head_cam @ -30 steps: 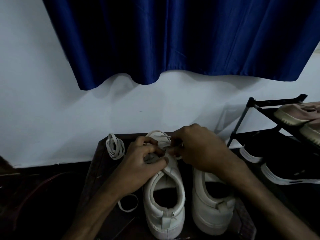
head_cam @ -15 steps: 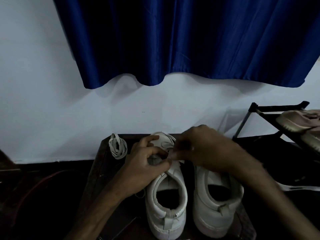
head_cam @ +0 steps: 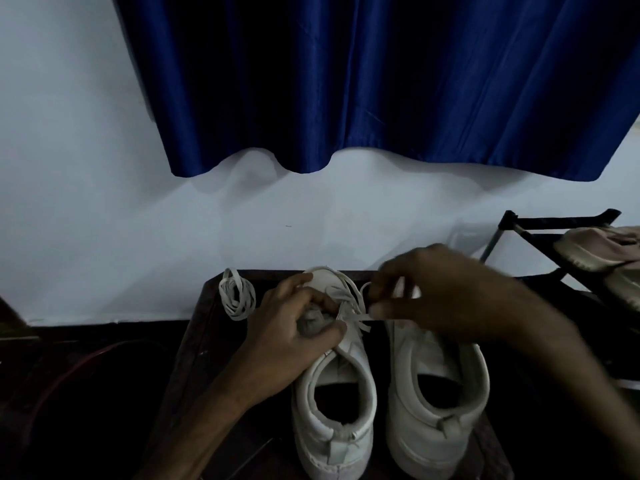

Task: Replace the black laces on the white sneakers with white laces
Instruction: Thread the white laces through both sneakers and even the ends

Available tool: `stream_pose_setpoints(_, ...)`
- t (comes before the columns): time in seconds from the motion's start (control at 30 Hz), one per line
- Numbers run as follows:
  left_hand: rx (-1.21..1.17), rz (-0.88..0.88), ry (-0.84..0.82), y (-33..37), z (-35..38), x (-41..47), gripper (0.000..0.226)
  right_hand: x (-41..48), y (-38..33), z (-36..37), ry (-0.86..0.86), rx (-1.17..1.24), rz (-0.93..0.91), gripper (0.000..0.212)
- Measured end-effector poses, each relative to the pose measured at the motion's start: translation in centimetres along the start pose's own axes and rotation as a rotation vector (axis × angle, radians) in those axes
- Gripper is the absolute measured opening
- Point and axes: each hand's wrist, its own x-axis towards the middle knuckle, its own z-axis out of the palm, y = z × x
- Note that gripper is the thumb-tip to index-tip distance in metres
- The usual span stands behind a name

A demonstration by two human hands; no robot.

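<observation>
Two white sneakers stand side by side on a dark wooden surface (head_cam: 194, 344), heels toward me. The left sneaker (head_cam: 334, 400) has a white lace (head_cam: 349, 299) threaded through its front eyelets. My left hand (head_cam: 294, 337) grips that sneaker's tongue and upper. My right hand (head_cam: 436, 296) pinches an end of the white lace and holds it out to the right, above the toe of the right sneaker (head_cam: 436, 403). A coiled spare white lace (head_cam: 238, 297) lies at the surface's far left corner. No black lace is visible.
A white wall (head_cam: 104, 202) rises right behind the surface, with a blue curtain (head_cam: 381, 81) hanging above. A black shoe rack (head_cam: 554, 225) holding a pale shoe (head_cam: 602, 251) stands at the right. The floor at the left is dark.
My right hand has drawn the white lace end out to the right, away from the left sneaker. My left hand keeps its grip on the tongue. The camera view shifted slightly.
</observation>
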Motion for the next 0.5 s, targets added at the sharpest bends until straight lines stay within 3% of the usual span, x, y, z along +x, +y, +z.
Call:
stream_pose_setpoints(0.2,0.035,0.054,0.026,-0.4,0.2,0.1,0.045,1.6,-1.8,3.7,0.155,-0.122,-0.068,0.013)
stream_pose_setpoints(0.37,0.042,0.033,0.029,-0.5,0.2,0.0,0.044,-2.9,-0.4,-3.2,-0.065,0.091,-0.058,0.011)
stream_pose_setpoints(0.5,0.036,0.001,0.0,-0.2,0.2,-0.2,0.042,-1.6,-0.2,-2.0,-0.112,0.014,0.042,0.026)
